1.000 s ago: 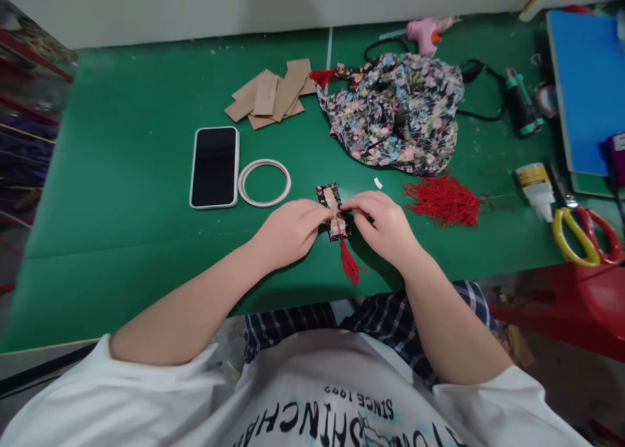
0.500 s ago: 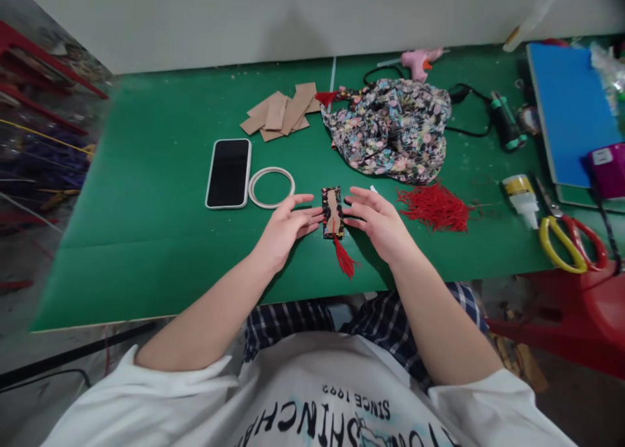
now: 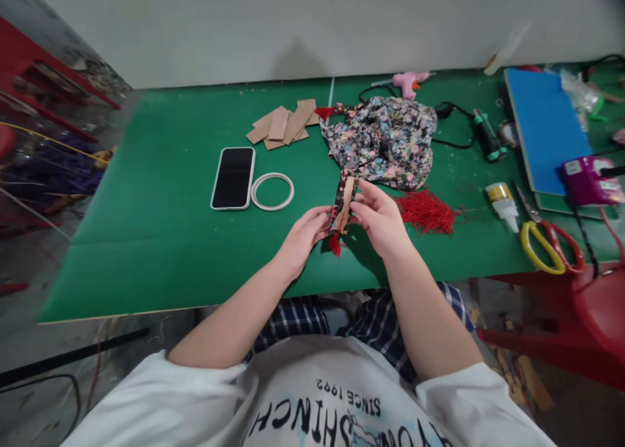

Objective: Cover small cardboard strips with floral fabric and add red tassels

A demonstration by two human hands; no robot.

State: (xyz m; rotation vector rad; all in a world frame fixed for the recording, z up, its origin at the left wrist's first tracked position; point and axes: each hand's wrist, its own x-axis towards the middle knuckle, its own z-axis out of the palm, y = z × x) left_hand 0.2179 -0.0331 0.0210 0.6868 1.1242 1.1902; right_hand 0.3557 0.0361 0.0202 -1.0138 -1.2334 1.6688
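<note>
The green table (image 3: 161, 193) fills nearly everything in front of the person, and both hands are raised just above its near edge. Beyond the fingertips sits the biggest loose item, a crumpled floral cloth (image 3: 385, 141), with a blue board (image 3: 547, 125) far out past the right hand. A heap of red tassels (image 3: 424, 211) lies just beside the right hand on its outer side, and a phone (image 3: 234, 177) with a white ring (image 3: 272, 191) next to it lies off beyond the left hand. Further back from those, a fan of cardboard strips (image 3: 286, 123). Now the hands: the left hand (image 3: 303, 235) pinches the lower edge of the fabric-wrapped strip (image 3: 343, 200), fingers curled in close on it, while the right hand (image 3: 381, 219) grips the other side with thumb and fingertips closed on it. The strip stands tilted between the two sets of fingers, lifted off the table (card side facing us). From its bottom end, just under the fingers, dangles a small red tassel (image 3: 334, 244).
</note>
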